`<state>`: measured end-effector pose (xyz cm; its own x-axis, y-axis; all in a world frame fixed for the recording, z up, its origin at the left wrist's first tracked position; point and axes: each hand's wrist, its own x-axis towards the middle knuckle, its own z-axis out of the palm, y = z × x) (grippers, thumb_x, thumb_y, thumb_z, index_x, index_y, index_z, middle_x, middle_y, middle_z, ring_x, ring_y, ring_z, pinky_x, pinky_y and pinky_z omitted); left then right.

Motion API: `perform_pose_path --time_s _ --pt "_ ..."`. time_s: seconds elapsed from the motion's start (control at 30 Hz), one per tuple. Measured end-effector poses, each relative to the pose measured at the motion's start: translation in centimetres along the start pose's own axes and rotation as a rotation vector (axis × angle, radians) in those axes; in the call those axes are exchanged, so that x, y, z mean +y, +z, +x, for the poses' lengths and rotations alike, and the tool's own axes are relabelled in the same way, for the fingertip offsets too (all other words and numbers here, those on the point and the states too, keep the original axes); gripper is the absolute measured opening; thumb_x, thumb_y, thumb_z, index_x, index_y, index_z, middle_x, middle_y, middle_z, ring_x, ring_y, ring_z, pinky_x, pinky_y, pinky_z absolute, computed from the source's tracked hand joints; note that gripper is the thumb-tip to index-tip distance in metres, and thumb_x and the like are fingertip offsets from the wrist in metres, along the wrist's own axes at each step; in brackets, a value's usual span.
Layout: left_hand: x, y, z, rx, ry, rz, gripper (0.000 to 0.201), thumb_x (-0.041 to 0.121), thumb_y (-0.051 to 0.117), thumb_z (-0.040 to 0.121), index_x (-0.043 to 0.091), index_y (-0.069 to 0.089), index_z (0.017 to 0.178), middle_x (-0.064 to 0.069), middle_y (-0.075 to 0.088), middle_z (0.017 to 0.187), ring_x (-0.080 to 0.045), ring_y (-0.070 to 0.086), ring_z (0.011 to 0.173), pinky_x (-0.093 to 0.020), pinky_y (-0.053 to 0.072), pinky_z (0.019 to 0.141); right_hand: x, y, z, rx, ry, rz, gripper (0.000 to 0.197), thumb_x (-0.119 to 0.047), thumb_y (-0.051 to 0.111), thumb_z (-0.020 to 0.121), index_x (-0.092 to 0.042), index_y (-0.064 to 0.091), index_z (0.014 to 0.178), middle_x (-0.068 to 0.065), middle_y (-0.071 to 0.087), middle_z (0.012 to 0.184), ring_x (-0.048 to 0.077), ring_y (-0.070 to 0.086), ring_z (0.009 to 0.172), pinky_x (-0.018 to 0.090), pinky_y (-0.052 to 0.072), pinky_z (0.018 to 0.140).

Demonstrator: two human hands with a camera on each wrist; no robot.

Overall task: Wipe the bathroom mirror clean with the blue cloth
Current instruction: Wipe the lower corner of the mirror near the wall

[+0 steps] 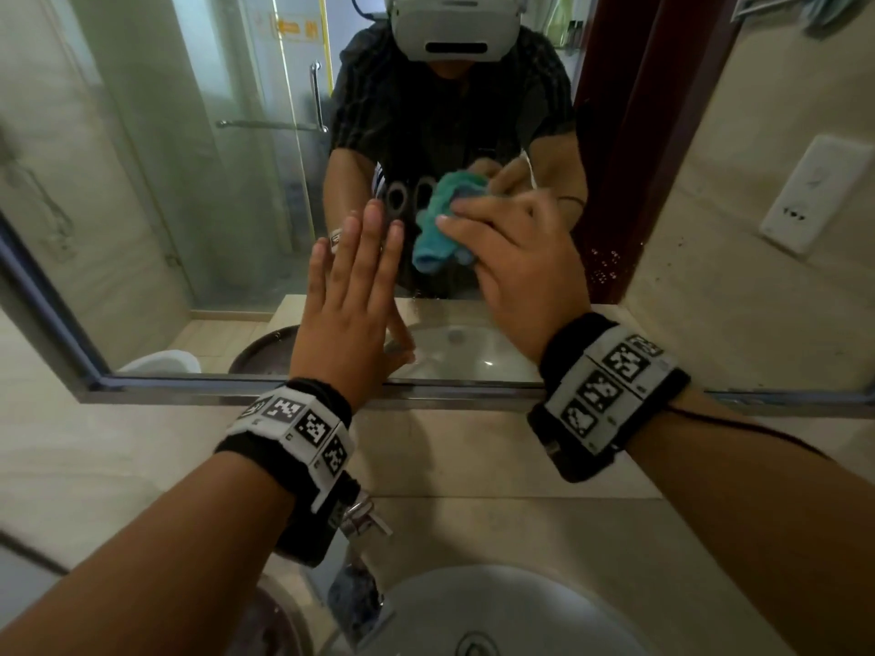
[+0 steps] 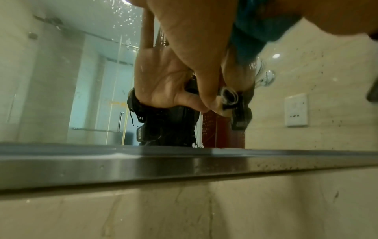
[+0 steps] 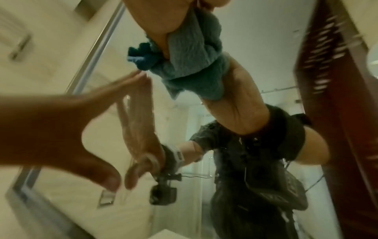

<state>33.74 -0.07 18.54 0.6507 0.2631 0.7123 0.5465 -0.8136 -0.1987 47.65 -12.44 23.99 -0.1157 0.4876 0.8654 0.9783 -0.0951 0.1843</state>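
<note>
Sink (image 1: pixel 497 608) below, left hand (image 1: pixel 350 295) flat on mirror (image 1: pixel 189 182), right hand (image 1: pixel 516 258) pressing bunched blue cloth (image 1: pixel 438 224) to glass

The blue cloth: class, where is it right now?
In the head view the cloth is pressed on the mirror under the right hand, just right of the flat left hand, above the sink.

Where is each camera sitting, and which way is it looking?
Head: on the person's head, looking forward and down at the mirror and sink; both forearms show, the left hand flat on the glass, the right hand pressing the blue cloth.
Left wrist: under the left hand, looking up along the mirror frame.
Right wrist: under the right hand, facing the glass.
All three share the blue cloth.
</note>
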Motion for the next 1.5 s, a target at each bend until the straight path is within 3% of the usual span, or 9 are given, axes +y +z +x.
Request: perform_pose_path --time_s 0.13,0.27,0.5,0.67,0.8,1.07,1.3,1.4,1.5 --pt "-0.1 1.2 0.0 0.067 0.000 0.018 0.109 0.050 0.062 0.074 0.009 -0.005 0.150 -0.010 -0.017 0.157 -0.028 0.002 0.145 -0.046 0.005 0.118 -1.7 3.5 -5.1 -0.231 -0.184 -0.006 0.022 -0.008 0.069 0.080 -0.011 0.071 0.102 0.010 0.067 0.107 0.030 0.063 0.095 0.045 0.053 0.081" --pt "-0.3 1.0 0.1 -0.020 -0.008 0.038 0.141 0.067 0.071 0.054 0.013 -0.021 0.147 -0.005 -0.026 0.155 -0.023 -0.012 0.144 -0.044 -0.001 0.118 -1.0 1.5 -10.5 -0.608 -0.303 -0.086 0.044 -0.016 0.088 0.053 -0.018 0.073 0.095 0.002 0.069 0.104 0.023 0.064 0.083 0.033 0.054 0.071" --pt "0.1 0.9 0.0 -0.006 -0.030 0.047 0.144 0.065 0.079 0.051 0.010 -0.013 0.148 -0.012 -0.003 0.155 -0.026 -0.005 0.144 -0.045 -0.001 0.117 0.2 -0.3 -0.7 -0.013 0.039 -0.049 0.026 -0.018 0.054 0.088 -0.007 0.068 0.107 0.016 0.063 0.111 0.035 0.057 0.100 0.042 0.048 0.089" --pt "0.3 0.8 0.1 -0.005 -0.036 0.085 0.138 0.064 0.077 0.056 0.007 -0.007 0.149 -0.012 -0.002 0.155 -0.028 -0.003 0.144 -0.047 0.003 0.117 -0.4 1.7 -9.5 -0.440 -0.249 -0.013 0.026 -0.007 0.080 0.068 -0.011 0.072 0.092 0.011 0.068 0.099 0.030 0.064 0.080 0.041 0.056 0.068" --pt "1.6 -0.5 -0.2 -0.023 -0.024 0.053 0.136 0.055 0.081 0.056 0.007 -0.006 0.149 -0.015 -0.002 0.155 -0.033 -0.001 0.144 -0.049 0.003 0.117 2.1 -0.9 -11.4 -0.627 -0.186 0.030 0.039 -0.004 0.086 0.056 -0.012 0.073 0.092 0.012 0.068 0.098 0.030 0.064 0.081 0.038 0.057 0.066" --pt "7.3 0.1 1.3 -0.068 0.071 0.007 0.130 0.058 0.077 0.059 0.007 0.000 0.151 -0.018 -0.007 0.156 -0.034 -0.005 0.144 -0.048 0.001 0.118 4.5 -4.4 -4.2 0.026 0.110 -0.104 0.023 -0.014 0.063 0.087 -0.010 0.068 0.109 0.018 0.060 0.112 0.029 0.048 0.099 0.028 0.040 0.088" --pt "7.2 1.1 1.4 -0.058 0.041 0.088 0.132 0.060 0.076 0.060 0.011 -0.007 0.150 -0.013 -0.009 0.155 -0.031 -0.005 0.144 -0.043 -0.002 0.118 4.5 -2.4 -12.3 -0.645 -0.249 -0.118 0.040 -0.007 0.088 0.054 -0.017 0.073 0.090 0.008 0.065 0.096 0.030 0.062 0.080 0.040 0.055 0.062" --pt "7.2 1.0 1.3 -0.054 0.040 0.078 0.131 0.059 0.076 0.061 0.011 -0.007 0.150 -0.013 -0.009 0.154 -0.031 -0.004 0.143 -0.044 -0.001 0.118 4.7 -3.6 -9.8 -0.568 -0.233 -0.187 0.030 -0.012 0.075 0.071 -0.015 0.069 0.099 0.011 0.065 0.100 0.033 0.060 0.084 0.043 0.052 0.067" --pt "7.3 1.3 1.3 -0.042 0.043 0.088 0.130 0.057 0.076 0.062 0.011 -0.007 0.150 -0.014 -0.009 0.155 -0.032 -0.005 0.143 -0.044 -0.001 0.118 4.9 -4.8 -5.2 -0.187 -0.091 -0.226 0.021 -0.020 0.063 0.085 -0.012 0.069 0.103 0.011 0.066 0.099 0.029 0.054 0.088 0.035 0.050 0.072"
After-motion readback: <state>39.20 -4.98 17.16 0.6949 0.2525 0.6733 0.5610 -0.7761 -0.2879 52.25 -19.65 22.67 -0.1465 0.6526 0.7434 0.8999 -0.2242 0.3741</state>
